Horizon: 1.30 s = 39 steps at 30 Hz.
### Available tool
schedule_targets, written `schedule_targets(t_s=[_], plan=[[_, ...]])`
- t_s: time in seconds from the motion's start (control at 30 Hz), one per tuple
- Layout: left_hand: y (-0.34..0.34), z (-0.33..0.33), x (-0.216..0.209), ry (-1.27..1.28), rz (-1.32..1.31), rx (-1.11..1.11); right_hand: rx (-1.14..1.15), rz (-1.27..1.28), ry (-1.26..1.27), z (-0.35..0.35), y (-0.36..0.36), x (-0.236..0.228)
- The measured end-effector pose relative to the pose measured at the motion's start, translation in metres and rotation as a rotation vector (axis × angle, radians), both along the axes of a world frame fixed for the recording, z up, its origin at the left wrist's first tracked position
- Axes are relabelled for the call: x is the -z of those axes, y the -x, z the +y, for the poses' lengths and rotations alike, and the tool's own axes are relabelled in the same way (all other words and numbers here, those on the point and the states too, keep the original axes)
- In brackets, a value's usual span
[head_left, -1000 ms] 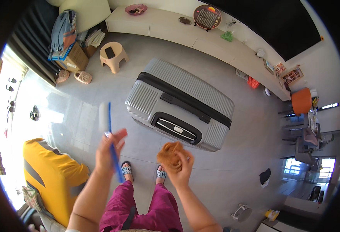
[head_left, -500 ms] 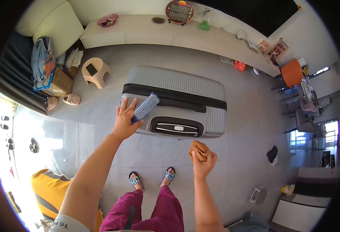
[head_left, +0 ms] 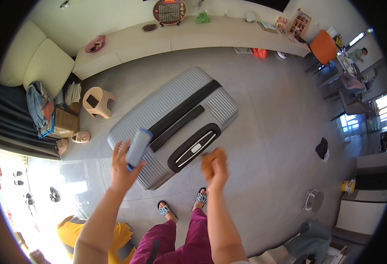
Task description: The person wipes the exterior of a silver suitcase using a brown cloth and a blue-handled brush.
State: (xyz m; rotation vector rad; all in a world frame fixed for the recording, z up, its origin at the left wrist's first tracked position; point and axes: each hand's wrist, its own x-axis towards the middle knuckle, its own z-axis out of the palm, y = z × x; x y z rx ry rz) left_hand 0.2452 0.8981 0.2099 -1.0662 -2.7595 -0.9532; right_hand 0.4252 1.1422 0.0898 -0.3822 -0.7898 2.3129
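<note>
A large grey ribbed suitcase (head_left: 215,110) with a black band, a black side handle and an oval recessed grip stands at a slant on the floor in front of me. My left hand (head_left: 121,171), at its near left corner, holds a blue-grey textured sponge (head_left: 139,146) between thumb and fingers. Whether the sponge touches the shell I cannot tell. My right hand (head_left: 220,175) is closed around a bunched orange-brown cloth (head_left: 213,162), blurred by motion, just beside the oval grip.
A beige stool (head_left: 97,102) with a dark flat object on it stands left, near a cardboard box (head_left: 66,123). A long low cabinet (head_left: 145,44) lines the far wall. A yellow-and-grey item (head_left: 121,240) lies near left; a small round stool (head_left: 313,201) is at right.
The suitcase now slants, its right end swung away and its left end nearer me. My right hand and cloth have come closer to its near side. The whole view has shifted too.
</note>
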Motion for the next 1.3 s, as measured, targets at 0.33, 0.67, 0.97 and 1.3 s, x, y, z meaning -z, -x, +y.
schedule_targets(t_s=[0.33, 0.67, 0.97, 1.3], plan=[[-0.020, 0.029, 0.018, 0.207, -0.295, -0.178, 0.077, -0.844, -0.802, -0.054, -0.002, -0.001], [-0.094, -0.004, 0.034, 0.259, -0.333, -0.332, -0.012, -0.480, -1.544, 0.021, 0.126, -0.101], [-0.100, -0.058, 0.032, 0.069, -0.396, -0.391, -0.702, 0.107, -1.911, -0.024, 0.112, -0.128], [-0.077, -0.101, 0.010, 0.091, -0.418, -0.309, -0.646, 0.057, -2.097, -0.113, 0.096, -0.142]])
